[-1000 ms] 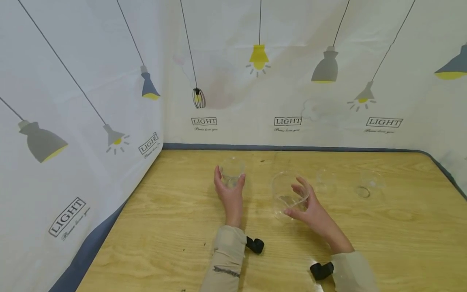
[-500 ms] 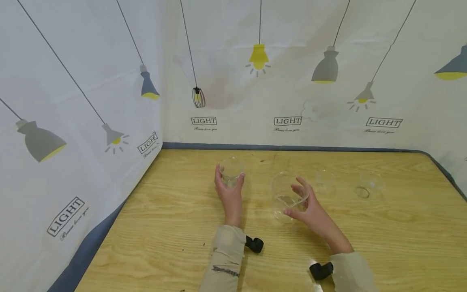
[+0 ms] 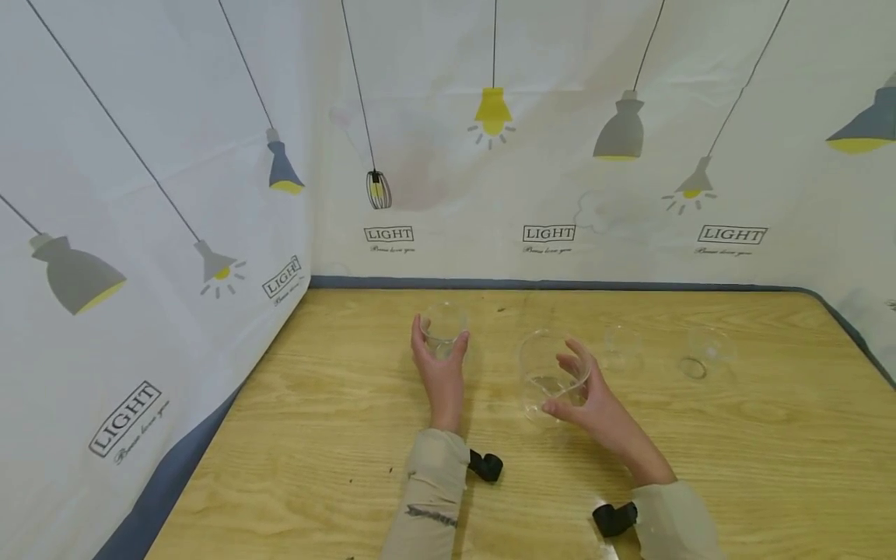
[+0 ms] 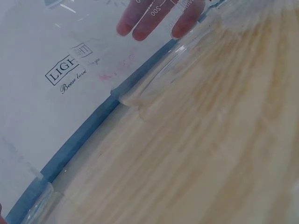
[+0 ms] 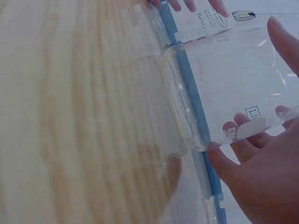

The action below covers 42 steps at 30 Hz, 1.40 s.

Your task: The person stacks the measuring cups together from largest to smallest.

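At the back left of the table, my left hand (image 3: 442, 385) grips a clear beaker (image 3: 445, 320), thumb on its right side and fingers on its left. White graduation marks show against the fingertips (image 4: 145, 32) in the left wrist view. My right hand (image 3: 598, 404) holds a larger clear beaker (image 3: 535, 362) by its right side, thumb at the near wall and fingers curved round behind. The right wrist view shows this beaker (image 5: 219, 88) upright, its base at the wooden tabletop and a white patch near the fingers.
To the right stand a small clear vessel (image 3: 623, 346) and another clear vessel (image 3: 708, 346) with a dark ring at its base. A cloth wall (image 3: 448, 155) printed with lamps borders the wooden table (image 3: 315, 435). Black wrist cameras (image 3: 488, 467) project from the sleeves.
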Motion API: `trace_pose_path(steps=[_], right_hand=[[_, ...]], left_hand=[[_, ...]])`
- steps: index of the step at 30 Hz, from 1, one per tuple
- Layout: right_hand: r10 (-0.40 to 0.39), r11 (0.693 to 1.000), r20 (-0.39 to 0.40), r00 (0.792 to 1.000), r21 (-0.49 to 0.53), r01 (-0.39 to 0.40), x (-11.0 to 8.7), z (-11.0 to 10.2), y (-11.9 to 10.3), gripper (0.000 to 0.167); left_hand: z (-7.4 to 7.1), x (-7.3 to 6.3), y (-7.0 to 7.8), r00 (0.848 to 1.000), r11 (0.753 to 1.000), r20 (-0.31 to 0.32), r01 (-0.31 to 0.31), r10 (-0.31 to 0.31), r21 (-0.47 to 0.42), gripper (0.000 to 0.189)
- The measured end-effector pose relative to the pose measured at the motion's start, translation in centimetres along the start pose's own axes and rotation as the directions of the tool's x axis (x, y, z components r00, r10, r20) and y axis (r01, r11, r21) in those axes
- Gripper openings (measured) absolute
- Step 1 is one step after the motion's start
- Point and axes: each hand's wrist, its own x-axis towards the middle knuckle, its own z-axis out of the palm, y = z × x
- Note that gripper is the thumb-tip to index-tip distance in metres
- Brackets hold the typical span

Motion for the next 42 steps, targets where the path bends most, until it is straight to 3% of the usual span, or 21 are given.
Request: trace_pose_path(steps=[8,16,20,27,34,42], right_hand=[[0.009,1.000,0.008,1.000,0.003,-0.009,0.0,0.1,0.0,0.091],[0.036,0.999,0.004,0.999,-0.012,-0.036,0.1,0.2,-0.2,0.090],[0.045,0.999,0.004,0.999,-0.007,-0.045,0.1,0.2,-0.3,0.089],[0.039,0.999,0.001,0.999,-0.011,-0.039,0.1,0.2,-0.4,0.090],[0.031,1.000,0.008,0.999,0.003,-0.031,0.1,0.3,-0.6,0.090],[0.034,0.999,0.005,0.999,-0.001,-0.034,0.1,0.3,-0.4,0.089]], left_hand=[[-0.3,-0.1,0.3,1.000,1.000,0.026,0.004,-0.003,-0.018,0.083],[-0.6,-1.0,2.9,0.999,1.000,0.047,-0.002,0.003,-0.011,0.079],[-0.7,-1.2,3.3,0.999,1.000,0.052,-0.015,0.015,0.009,0.077],[-0.9,-1.3,3.1,0.997,1.000,0.076,-0.027,0.026,0.006,0.074],[-0.7,-0.3,0.4,0.997,1.000,0.072,-0.002,0.001,0.011,0.081],[-0.6,-0.4,0.3,0.998,1.000,0.068,-0.011,0.011,0.004,0.080]])
